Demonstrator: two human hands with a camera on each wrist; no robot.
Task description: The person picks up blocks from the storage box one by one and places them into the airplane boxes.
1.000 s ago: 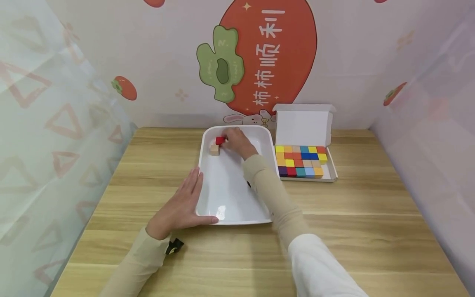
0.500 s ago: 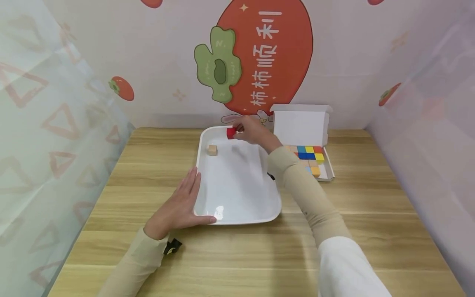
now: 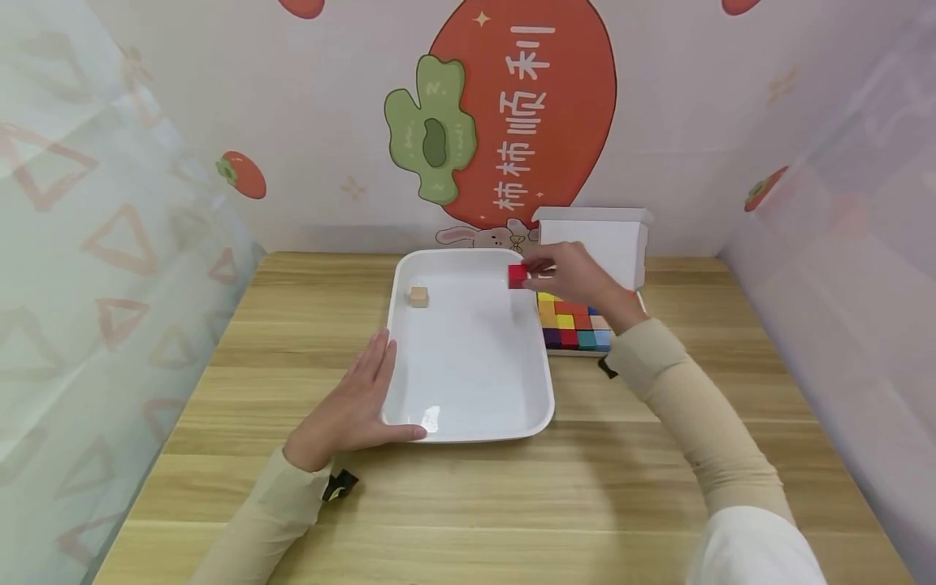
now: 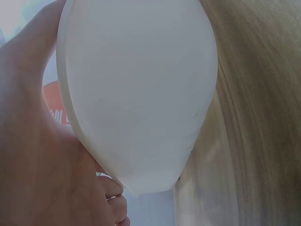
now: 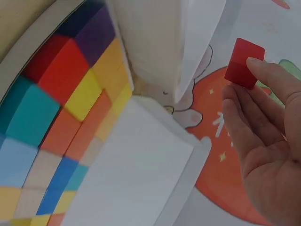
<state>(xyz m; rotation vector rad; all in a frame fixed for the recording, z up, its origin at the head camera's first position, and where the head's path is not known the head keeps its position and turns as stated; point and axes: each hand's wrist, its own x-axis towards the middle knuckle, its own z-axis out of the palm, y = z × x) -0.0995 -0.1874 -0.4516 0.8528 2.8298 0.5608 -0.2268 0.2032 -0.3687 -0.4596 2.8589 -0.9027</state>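
Observation:
A red cube (image 3: 517, 277) is pinched between the thumb and fingers of my right hand (image 3: 574, 276), held up over the far right corner of the white tray (image 3: 468, 374). The right wrist view shows the red cube (image 5: 244, 63) gripped near its edge, apart from any other block. My left hand (image 3: 351, 398) rests against the tray's near left corner, fingers straight along the side and thumb over the front rim. In the left wrist view the tray's outer wall (image 4: 141, 94) fills the middle, beside the left hand (image 4: 42, 141). One plain wooden cube (image 3: 418, 296) sits inside the tray at the far left.
To the tray's right stands an open white cardboard box (image 3: 592, 236) with its lid raised, holding several rows of coloured cubes (image 5: 61, 113); my right hand and forearm partly cover it. A printed backdrop (image 3: 322, 122) stands behind the wooden table (image 3: 468, 512).
My right hand has lifted the red cube from beside the wooden cube and carried it rightward across the tray's far end. The left hand has stayed at the tray's corner.

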